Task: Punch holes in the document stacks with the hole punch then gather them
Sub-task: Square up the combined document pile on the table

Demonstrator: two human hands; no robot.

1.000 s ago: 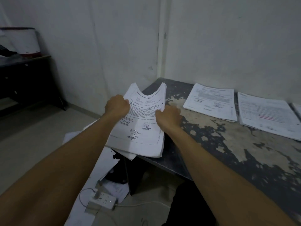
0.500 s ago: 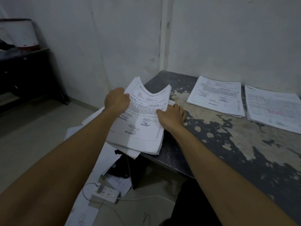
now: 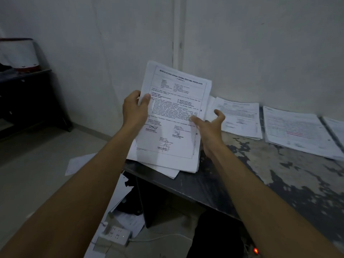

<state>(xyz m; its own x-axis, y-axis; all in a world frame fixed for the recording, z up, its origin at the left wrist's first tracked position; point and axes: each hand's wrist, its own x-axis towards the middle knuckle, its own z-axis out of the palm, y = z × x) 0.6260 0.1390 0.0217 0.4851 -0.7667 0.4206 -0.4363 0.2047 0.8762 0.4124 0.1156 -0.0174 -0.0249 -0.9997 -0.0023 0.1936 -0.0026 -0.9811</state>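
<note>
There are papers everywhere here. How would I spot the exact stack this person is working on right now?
Start at the worn dark table by the white wall and go to its left corner. The stack is raised there, tilted up, with the left hand gripping its left edge and the right hand at its right edge. Unlike the flat stacks to the right, its top page shows signatures.

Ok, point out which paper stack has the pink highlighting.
The stack lying flat on the table, second to the right of the held stack; the others show only black print.
</note>
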